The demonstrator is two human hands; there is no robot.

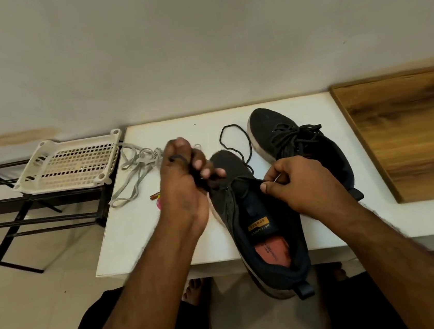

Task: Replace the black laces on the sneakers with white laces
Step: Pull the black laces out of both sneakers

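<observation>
White laces lie at the worktop's left. Left hand grips a black lace; right hand pinches the near sneaker's eyelet edge. Laced sneaker rests behind.

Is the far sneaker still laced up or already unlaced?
Still laced. The far sneaker has black lace criss-crossed and knotted over its tongue, and neither hand touches it.
</observation>
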